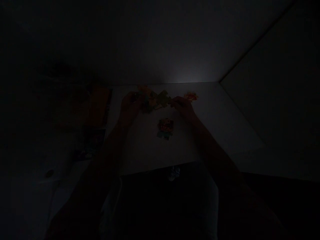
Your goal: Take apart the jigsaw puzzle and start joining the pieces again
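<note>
The scene is very dark. At the far side of a white tabletop (147,146), a joined patch of jigsaw puzzle pieces (151,98) lies between my hands. My left hand (131,104) is at the left end of that patch, fingers bent against it; shadow hides what they grip, if anything. From the right, my right hand (183,106) has its fingertips closed on the edge of a greenish jigsaw piece (163,99) at the patch's right end. Closer to me sits a small cluster of puzzle pieces (166,128), reddish above and bluish-green below.
A reddish-orange pile of small pieces (191,96) lies just beyond my right hand. An orange box-like object (98,105) and a dark printed item (93,141) are on the left. A pale wall (162,50) borders the table's far edge.
</note>
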`<state>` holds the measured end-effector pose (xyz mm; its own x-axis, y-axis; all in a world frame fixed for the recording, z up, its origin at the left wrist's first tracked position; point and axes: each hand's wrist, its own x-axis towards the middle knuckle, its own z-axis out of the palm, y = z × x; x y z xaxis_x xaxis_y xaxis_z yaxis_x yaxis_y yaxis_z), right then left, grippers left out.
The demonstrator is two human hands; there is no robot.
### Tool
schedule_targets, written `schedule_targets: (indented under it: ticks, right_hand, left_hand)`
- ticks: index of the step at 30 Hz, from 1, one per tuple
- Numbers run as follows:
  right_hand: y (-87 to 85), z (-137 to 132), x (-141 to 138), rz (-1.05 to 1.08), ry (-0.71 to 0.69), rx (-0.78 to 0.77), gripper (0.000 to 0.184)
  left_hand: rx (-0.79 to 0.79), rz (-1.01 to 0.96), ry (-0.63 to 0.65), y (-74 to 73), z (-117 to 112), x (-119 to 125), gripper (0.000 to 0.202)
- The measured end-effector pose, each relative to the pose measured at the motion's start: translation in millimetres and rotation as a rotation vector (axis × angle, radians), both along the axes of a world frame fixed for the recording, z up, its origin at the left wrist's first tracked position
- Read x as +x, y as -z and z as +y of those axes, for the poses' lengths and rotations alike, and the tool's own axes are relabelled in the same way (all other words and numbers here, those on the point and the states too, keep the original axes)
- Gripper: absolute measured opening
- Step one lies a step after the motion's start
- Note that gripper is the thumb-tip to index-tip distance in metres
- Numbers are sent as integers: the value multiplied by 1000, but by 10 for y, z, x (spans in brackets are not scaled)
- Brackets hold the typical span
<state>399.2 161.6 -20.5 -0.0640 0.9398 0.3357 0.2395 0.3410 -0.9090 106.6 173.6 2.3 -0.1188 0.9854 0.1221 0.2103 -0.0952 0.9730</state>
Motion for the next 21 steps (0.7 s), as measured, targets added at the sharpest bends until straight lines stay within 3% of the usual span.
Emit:
schedule_targets:
  ticks: [4,8,14,21]
  right_hand:
    - [-44,14,40,39,42,0,62]
    - [-76,-4,30,58,59,-2,64]
    - [-65,-14,17,143,-12,-28,67]
    - [-54,-49,29,153,-83,-71,39]
  left_hand:
    - [11,-83,-54,43,76,-66,44]
    - [2,-102,-49,71,115,-90,35]
    - [22,-47,-55,55,97,-75,29]
    - [8,-47,-60,5,78,-61,26]
